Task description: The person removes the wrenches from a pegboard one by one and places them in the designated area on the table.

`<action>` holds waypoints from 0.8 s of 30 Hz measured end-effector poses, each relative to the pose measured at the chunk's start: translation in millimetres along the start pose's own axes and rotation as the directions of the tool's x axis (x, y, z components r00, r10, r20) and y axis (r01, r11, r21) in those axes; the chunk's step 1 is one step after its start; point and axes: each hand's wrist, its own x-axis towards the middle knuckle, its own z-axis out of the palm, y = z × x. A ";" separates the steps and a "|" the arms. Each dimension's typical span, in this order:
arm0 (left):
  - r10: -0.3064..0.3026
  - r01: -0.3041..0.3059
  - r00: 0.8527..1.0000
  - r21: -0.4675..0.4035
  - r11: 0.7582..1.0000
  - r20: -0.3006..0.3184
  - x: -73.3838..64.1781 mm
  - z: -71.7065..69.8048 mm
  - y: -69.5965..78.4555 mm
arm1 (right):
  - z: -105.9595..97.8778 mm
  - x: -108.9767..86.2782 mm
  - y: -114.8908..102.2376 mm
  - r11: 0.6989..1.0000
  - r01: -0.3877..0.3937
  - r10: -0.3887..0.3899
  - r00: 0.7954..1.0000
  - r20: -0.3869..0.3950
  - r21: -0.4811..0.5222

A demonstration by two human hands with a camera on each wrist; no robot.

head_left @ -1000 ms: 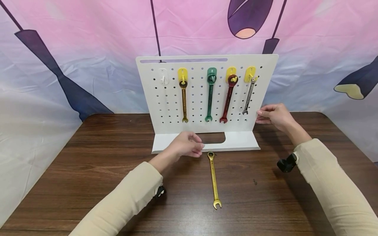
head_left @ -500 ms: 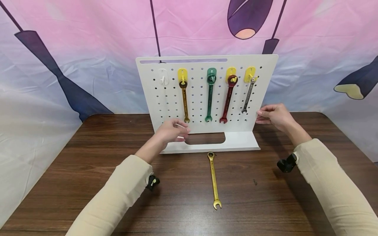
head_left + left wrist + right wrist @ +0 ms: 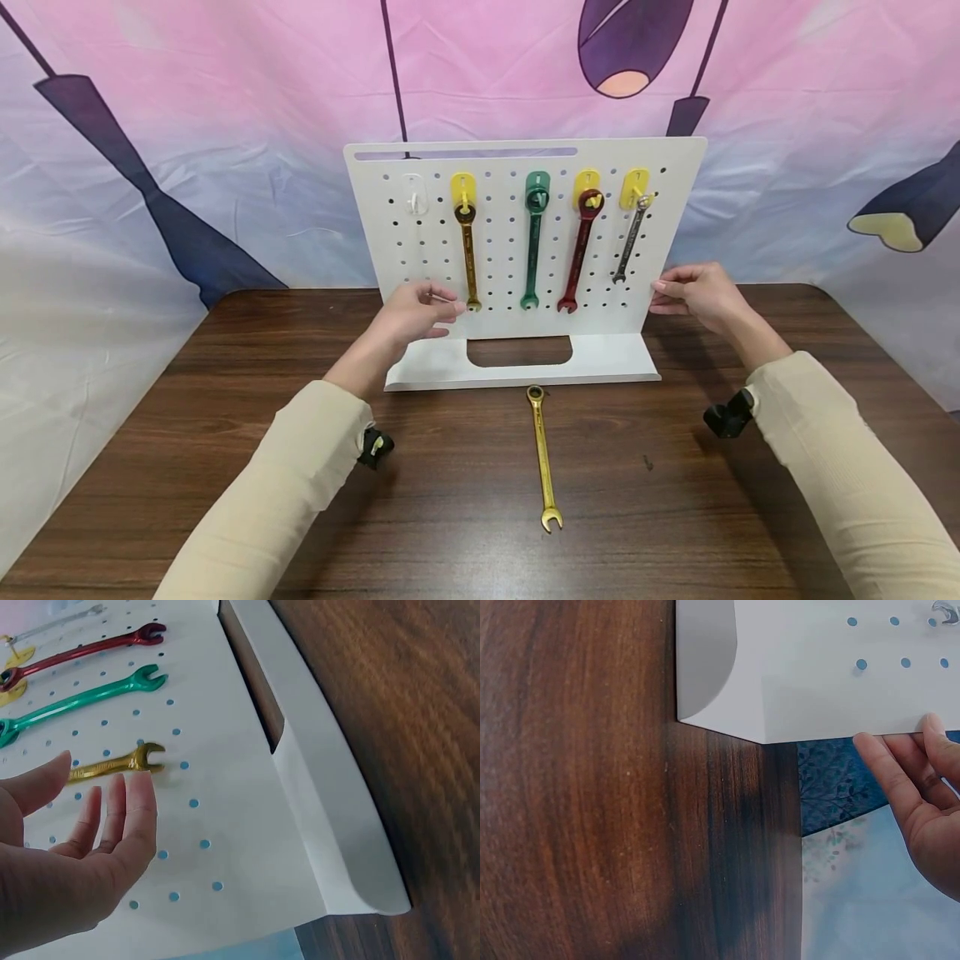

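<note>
A white pegboard [image 3: 498,250] stands on the table, its right edge pinched between the thumb and fingers of my right hand [image 3: 697,292]; the right wrist view shows the thumb tip [image 3: 932,724] at that edge. My left hand [image 3: 416,315] is at the board's lower left, fingers loosely bent and thumb apart. Its fingertips are right beside the open end of a hanging gold wrench [image 3: 469,258]; in the left wrist view that wrench [image 3: 120,765] shows past the fingers, with nothing gripped. Further right hang a green wrench [image 3: 533,258], a dark red wrench [image 3: 577,258] and a small silver wrench [image 3: 632,242].
Another gold wrench [image 3: 543,458] lies on the brown wooden table [image 3: 645,533] in front of the board's base [image 3: 615,357]. A white hook [image 3: 415,196] at the board's upper left bears nothing. A patterned cloth [image 3: 262,150] hangs behind the table.
My left hand has moved left and up, from above the wrench on the table to the hanging gold one. The silver wrench has swung slightly left. My right hand stays at the board's edge.
</note>
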 end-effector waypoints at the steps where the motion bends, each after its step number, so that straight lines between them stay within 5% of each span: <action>1: 0.008 -0.008 1.000 0.000 1.000 0.003 0.6 -1.2 0.7 | -0.1 0.1 0.1 1.000 0.000 0.000 1.000 0.000 0.002; 24: 0.149 -0.150 0.989 -0.031 0.988 -0.023 6.3 -6.4 24.6 | -0.7 0.7 0.1 1.000 -0.009 0.009 1.000 -0.003 0.000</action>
